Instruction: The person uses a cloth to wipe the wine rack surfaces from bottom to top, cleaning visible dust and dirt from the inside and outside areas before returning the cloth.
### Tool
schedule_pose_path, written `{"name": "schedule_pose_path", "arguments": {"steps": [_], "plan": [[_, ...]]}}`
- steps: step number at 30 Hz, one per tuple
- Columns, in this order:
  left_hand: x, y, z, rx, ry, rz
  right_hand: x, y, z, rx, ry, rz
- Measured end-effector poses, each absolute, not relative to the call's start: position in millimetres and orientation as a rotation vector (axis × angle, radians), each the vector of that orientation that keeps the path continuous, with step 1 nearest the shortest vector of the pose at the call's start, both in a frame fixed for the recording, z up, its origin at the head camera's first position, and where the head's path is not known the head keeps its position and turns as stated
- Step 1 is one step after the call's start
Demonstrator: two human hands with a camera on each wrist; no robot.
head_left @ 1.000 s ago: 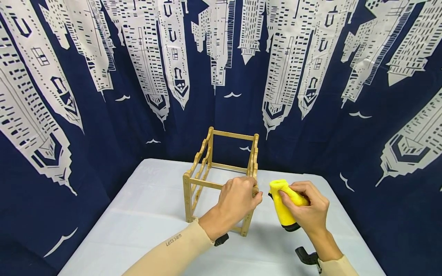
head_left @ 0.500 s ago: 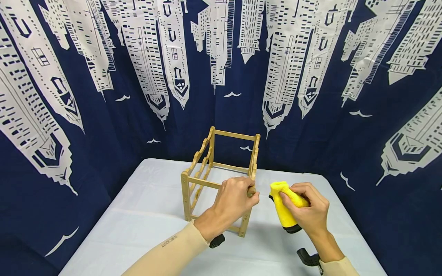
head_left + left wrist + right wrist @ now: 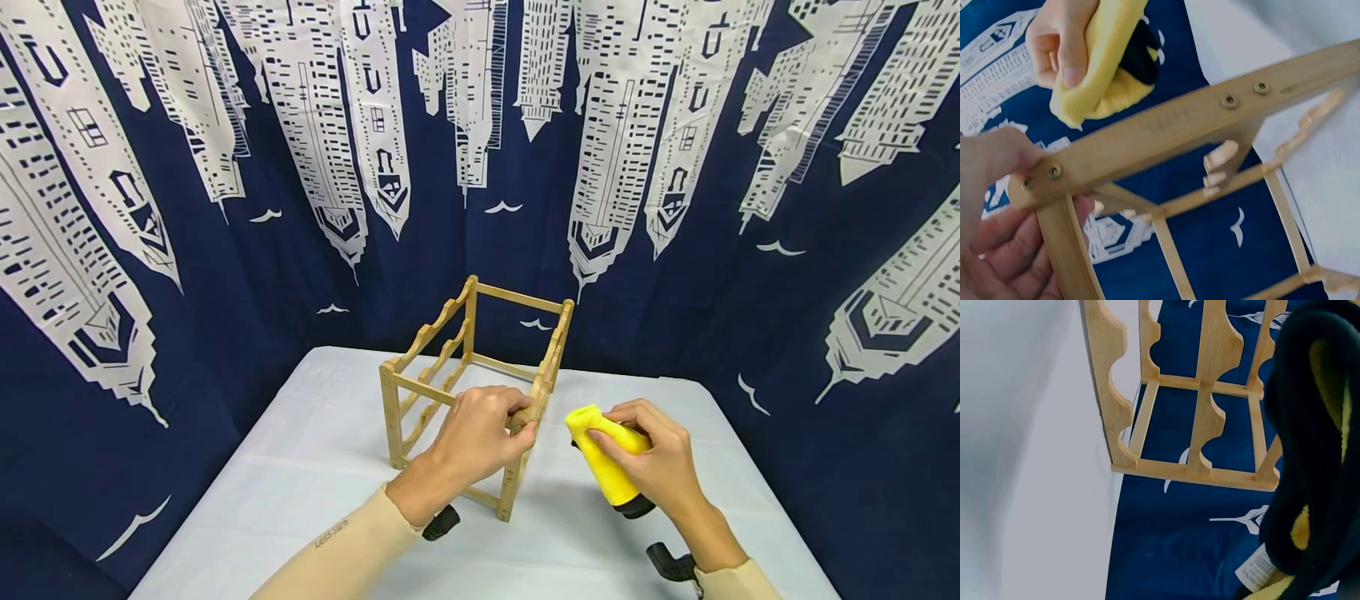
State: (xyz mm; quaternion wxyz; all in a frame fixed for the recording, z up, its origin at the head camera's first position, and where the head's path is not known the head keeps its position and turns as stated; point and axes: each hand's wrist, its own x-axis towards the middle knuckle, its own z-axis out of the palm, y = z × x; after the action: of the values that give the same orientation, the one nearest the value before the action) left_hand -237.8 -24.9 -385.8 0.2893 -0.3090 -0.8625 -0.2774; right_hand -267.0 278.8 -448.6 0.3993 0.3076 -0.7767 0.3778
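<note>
A light wooden rack (image 3: 426,337) with scalloped side rails stands on the table in the head view. My left hand (image 3: 483,433) grips its near right top corner. In the left wrist view, the thumb lies on one side of that wooden corner (image 3: 1044,178) and the fingers curl behind it. My right hand (image 3: 660,454) pinches a folded cloth (image 3: 600,467), bright yellow with a dark edge, just right of the rack and apart from it. The right wrist view shows the cloth's black side (image 3: 1300,444) and a white label (image 3: 1257,569); the right hand is hidden there.
A white cloth covers the table (image 3: 247,500). Behind it and at both sides hangs a navy curtain (image 3: 420,275) printed with white buildings and birds. Black wrist mounts (image 3: 667,562) project under the forearms.
The rack has turned: its near end has swung left and its far end slightly right. My left hand has moved left with the corner, and my right hand has shifted slightly left with the cloth.
</note>
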Motion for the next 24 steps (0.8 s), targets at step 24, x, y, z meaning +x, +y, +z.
{"name": "schedule_pose_path", "arguments": {"steps": [24], "plan": [[-252,-99,-400,-1.143,-2.093,-0.762,-266,248,-461,0.961,-2.087,1.004]]}}
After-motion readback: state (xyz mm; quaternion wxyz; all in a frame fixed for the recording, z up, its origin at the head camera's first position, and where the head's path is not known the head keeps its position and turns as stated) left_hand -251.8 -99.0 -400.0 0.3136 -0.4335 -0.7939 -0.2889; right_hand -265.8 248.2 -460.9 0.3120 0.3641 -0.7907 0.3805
